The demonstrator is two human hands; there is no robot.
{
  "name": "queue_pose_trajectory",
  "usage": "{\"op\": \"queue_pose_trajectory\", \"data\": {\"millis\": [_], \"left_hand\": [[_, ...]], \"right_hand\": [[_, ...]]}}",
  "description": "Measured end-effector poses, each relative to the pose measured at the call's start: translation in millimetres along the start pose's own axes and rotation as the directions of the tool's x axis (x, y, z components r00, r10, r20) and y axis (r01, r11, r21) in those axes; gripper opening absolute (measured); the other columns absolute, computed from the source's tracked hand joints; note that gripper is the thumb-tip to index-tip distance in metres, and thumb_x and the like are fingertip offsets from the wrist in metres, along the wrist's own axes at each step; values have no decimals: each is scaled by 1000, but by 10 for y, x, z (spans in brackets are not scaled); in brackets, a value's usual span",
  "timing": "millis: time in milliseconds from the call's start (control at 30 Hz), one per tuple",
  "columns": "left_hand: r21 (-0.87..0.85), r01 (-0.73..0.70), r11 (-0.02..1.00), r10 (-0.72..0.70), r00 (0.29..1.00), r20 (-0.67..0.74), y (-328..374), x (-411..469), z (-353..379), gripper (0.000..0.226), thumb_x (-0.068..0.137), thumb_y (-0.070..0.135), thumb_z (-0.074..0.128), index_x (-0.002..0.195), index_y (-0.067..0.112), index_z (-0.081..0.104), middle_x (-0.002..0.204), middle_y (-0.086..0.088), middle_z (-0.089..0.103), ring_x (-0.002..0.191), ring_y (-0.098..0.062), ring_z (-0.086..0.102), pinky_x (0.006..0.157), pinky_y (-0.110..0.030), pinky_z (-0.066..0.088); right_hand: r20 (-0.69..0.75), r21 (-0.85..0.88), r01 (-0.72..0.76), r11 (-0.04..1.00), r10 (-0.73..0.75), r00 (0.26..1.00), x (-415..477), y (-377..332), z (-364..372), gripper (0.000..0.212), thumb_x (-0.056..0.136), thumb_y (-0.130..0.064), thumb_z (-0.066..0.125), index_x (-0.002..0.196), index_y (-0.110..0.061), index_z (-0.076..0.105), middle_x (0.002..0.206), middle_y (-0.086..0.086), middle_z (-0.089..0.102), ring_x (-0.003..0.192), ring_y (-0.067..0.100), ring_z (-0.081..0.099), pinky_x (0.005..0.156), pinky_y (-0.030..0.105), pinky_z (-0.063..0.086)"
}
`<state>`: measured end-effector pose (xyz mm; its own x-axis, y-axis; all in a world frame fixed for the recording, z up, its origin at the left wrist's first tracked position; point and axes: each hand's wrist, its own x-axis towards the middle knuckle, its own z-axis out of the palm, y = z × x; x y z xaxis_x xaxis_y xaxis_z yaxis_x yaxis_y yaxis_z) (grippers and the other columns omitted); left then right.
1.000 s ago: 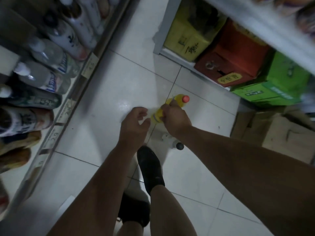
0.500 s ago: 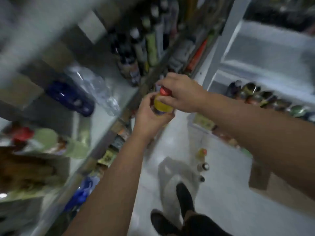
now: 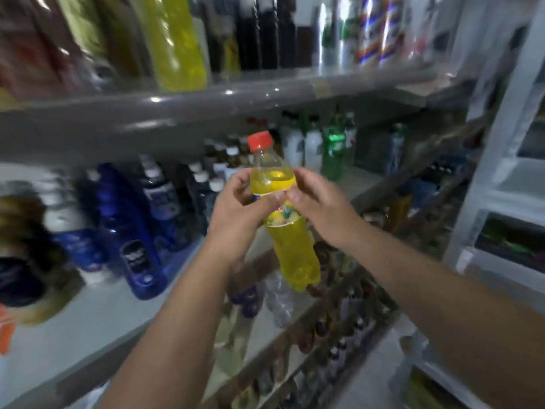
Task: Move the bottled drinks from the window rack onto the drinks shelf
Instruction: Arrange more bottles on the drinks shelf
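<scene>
A yellow drink bottle with a red cap is held upright in front of the grey drinks shelf. My left hand grips its upper body from the left. My right hand pinches the label area from the right. The bottle's base hangs just past the shelf's front edge, above lower shelves. Its middle label is partly hidden by my fingers.
Blue and dark bottles stand on the shelf at left, with white and green bottles further back. An upper shelf carries tall bottles. Several small bottles fill lower shelves. A white rack stands to the right.
The bottle was lifted off the floor and raised to shelf height. My left hand joined my right on it, and the view swung up from the floor to the shelves.
</scene>
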<state>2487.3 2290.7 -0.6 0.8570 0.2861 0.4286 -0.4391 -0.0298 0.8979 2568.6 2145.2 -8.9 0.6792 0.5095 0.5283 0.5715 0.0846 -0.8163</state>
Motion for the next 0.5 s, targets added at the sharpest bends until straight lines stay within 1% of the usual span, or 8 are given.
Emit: {"op": "queue_pose_trajectory", "data": {"millis": [33,67,133,167,233,300,400,500], "left_hand": [[-69,7,998,-4,999,36,145,24,-70,36,73,17,70,108,15,63,92,-5,72,77,-19,67,63,-28,54],[-132,21,991,-12,997,70,265,41,-131,34,75,16,63,109,12,62,92,-9,70,76,-22,66,64,-30,53],[-236,49,971,-22,993,116,435,56,-245,37,77,17,54,112,6,59,91,-14,65,76,-25,62,70,-35,51],[-276,73,959,-37,990,134,490,56,-299,38,76,19,53,111,5,57,90,-14,63,76,-26,61,72,-37,49],[-316,138,939,-84,981,177,533,46,-403,43,74,23,53,112,5,57,93,-16,61,80,-30,58,76,-41,47],[-285,146,947,-92,976,195,502,28,-518,38,77,24,50,109,7,62,94,-17,64,82,-31,60,78,-42,49],[-201,84,976,-58,990,130,422,-13,-637,37,82,21,47,113,10,66,98,-16,69,87,-31,64,81,-44,52],[-157,13,987,1,996,88,333,-30,-669,47,82,14,48,127,2,57,110,-22,65,98,-35,60,91,-50,45]], "right_hand": [[64,45,-22,999,19,998,-21,-13,99,60,75,-52,66,124,-19,58,117,1,69,108,15,65,96,44,51],[133,90,-57,994,45,990,-51,-21,193,66,73,-50,70,128,-18,55,120,1,69,111,18,65,96,44,52],[243,191,-135,972,87,966,-119,-52,371,66,70,-43,76,128,-23,53,115,-7,72,107,12,67,87,31,55],[266,222,-164,961,102,959,-153,-73,451,65,69,-40,78,127,-27,53,111,-12,73,104,7,68,82,25,54],[268,238,-183,954,117,956,-203,-134,599,64,68,-37,83,124,-35,53,109,-16,73,103,5,69,79,22,55],[245,204,-140,969,88,966,-212,-180,726,57,71,-34,84,120,-39,56,108,-15,73,101,6,70,76,20,56],[185,185,-116,976,81,979,-218,-187,843,50,73,-27,81,115,-40,58,105,-11,75,94,8,72,72,19,56],[139,153,-101,983,80,987,-230,-104,894,54,72,-25,80,115,-47,56,109,-10,73,97,8,71,79,27,59]]}}
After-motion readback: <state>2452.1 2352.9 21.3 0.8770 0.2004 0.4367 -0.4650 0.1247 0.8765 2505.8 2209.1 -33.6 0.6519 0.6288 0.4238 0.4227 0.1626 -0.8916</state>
